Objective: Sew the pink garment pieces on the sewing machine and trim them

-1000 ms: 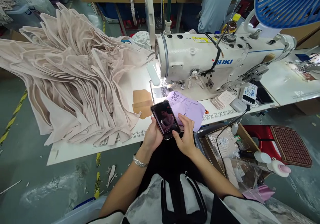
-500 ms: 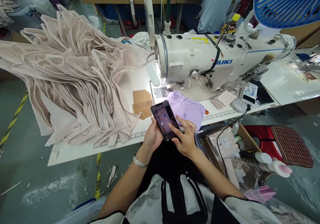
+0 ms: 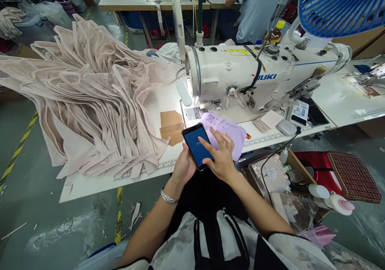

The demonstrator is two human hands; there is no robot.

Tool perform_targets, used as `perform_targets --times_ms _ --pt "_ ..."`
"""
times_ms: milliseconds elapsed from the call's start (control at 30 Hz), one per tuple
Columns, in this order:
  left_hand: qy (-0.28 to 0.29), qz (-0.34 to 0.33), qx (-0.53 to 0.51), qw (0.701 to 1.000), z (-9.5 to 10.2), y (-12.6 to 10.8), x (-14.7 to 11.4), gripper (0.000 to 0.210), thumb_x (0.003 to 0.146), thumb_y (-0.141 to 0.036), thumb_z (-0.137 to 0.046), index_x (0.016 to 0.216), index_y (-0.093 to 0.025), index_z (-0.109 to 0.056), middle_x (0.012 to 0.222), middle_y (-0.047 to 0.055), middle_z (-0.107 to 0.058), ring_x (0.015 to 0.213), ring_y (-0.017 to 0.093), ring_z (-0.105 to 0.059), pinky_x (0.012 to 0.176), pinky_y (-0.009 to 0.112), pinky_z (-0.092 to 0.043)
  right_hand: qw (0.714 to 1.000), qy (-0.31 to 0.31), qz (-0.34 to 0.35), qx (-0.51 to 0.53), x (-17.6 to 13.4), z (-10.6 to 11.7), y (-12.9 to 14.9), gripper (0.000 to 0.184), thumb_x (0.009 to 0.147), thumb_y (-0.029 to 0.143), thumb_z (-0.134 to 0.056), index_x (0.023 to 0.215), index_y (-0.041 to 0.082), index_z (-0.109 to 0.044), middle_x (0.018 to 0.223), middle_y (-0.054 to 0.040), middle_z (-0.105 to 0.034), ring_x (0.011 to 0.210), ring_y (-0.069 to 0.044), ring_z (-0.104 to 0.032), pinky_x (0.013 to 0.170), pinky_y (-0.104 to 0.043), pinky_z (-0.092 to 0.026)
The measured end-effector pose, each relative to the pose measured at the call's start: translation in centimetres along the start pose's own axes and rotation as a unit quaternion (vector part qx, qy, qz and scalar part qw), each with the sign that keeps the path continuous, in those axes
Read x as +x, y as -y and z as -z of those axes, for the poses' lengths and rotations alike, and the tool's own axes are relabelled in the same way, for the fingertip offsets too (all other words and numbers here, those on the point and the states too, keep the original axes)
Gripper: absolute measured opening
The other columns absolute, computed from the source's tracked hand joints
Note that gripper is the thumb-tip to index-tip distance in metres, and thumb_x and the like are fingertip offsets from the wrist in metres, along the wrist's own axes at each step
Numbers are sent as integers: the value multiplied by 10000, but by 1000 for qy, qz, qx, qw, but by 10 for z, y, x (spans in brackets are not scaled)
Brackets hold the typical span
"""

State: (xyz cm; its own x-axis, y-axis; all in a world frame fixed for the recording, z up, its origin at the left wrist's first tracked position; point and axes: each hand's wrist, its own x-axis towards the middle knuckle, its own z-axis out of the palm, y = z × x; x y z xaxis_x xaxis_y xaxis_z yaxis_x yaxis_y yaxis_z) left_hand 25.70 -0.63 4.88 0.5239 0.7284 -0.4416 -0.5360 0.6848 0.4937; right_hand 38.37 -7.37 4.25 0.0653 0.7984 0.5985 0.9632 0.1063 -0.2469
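My left hand (image 3: 184, 166) holds a smartphone (image 3: 197, 151) from its lower left side, and the screen glows plain blue with small text in the middle. Over the screen, my right hand (image 3: 221, 155) spreads its fingers, the index fingertip at or just above the glass. Partly under the right hand lies a creased purple paper slip (image 3: 237, 135) with a printed QR code. Behind the phone stands a white sewing machine (image 3: 231, 71), its lamp lit at the needle. A brown card piece (image 3: 171, 127) rests to the left of the phone.
Stacked beige fabric pieces (image 3: 99, 117) cover the table's left side. Right of the slip sit a stack of small cards (image 3: 267, 121) and a grey-white case (image 3: 286, 127). A box (image 3: 300, 165) with bottles stands below right. A blue fan (image 3: 343, 7) and a seated person (image 3: 255, 11) are behind.
The phone screen has turned from a light page with icons to plain blue. My right hand has shifted slightly up, its fingers more raised and spread. The left hand keeps its hold.
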Motion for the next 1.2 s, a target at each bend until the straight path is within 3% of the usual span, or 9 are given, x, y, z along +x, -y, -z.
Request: perform_targets --times_ms 167,333,500,667,767,867,967,1200 --pt "42 1 10 999 4 1 1 476 1027 -476 -420 1217 -138 -697 1251 130 -718 1269 265 -614 1166 457 -410 996 -51 -40 65 -8 2 -14 601 1025 601 -243 1476 273 -468 1467 -137 -486 1297 -313 -451 1065 -508 -382" --pt "58 12 31 998 6 0 1 544 1018 -518 -400 1272 -115 -661 1291 165 -690 1259 299 -618 1146 510 -424 993 -56 -68 80 -13 5 -23 507 1047 529 -305 1406 250 -528 1420 -140 -533 1271 -310 -490 1033 -520 -419" --pt "42 -1 20 999 5 1 1 511 1036 -483 -367 1213 -133 -695 1222 134 -728 1227 258 -640 1155 464 -421 990 -41 -82 103 -17 2 -18 448 1056 467 -334 1371 232 -550 1414 -150 -543 1277 -303 -510 1051 -544 -431" --pt "42 5 17 999 4 0 -1 519 1031 -490 -373 1260 -135 -676 1262 139 -710 1256 278 -620 1166 488 -406 991 40 -121 43 -19 -6 -28 389 1044 264 -356 1351 180 -580 1464 -168 -516 1390 -310 -437 1127 -577 -393" --pt "22 4 1 1000 2 -4 -5 490 1024 -492 -414 1310 -170 -647 1274 108 -709 1313 253 -578 1192 451 -380 987 126 -97 -12 -17 -5 -35 397 1014 212 -412 1365 181 -596 1461 -176 -533 1432 -347 -393 1150 -635 -342" --pt "20 25 -2 999 0 -10 -11 510 1033 -512 -367 1299 -183 -652 1230 93 -729 1303 257 -585 1188 470 -385 983 176 -50 -2 -13 -1 -38 406 997 156 -435 1358 218 -609 1472 -157 -535 1444 -336 -395 1152 -646 -339" --pt "49 53 10 997 -1 -16 -16 567 1024 -557 -341 1297 -169 -650 1237 116 -721 1307 285 -582 1176 499 -391 978 204 -13 29 -8 4 -40 407 984 110 -429 1326 217 -621 1493 -146 -521 1461 -328 -378 1159 -673 -312" --pt "87 73 73 991 8 -18 -11 608 982 -582 -430 1333 -122 -616 1293 177 -682 1289 331 -593 1155 526 -404 975 203 -6 93 -9 6 -49 376 975 101 -414 1262 212 -630 1480 -124 -541 1471 -295 -369 1182 -677 -266"
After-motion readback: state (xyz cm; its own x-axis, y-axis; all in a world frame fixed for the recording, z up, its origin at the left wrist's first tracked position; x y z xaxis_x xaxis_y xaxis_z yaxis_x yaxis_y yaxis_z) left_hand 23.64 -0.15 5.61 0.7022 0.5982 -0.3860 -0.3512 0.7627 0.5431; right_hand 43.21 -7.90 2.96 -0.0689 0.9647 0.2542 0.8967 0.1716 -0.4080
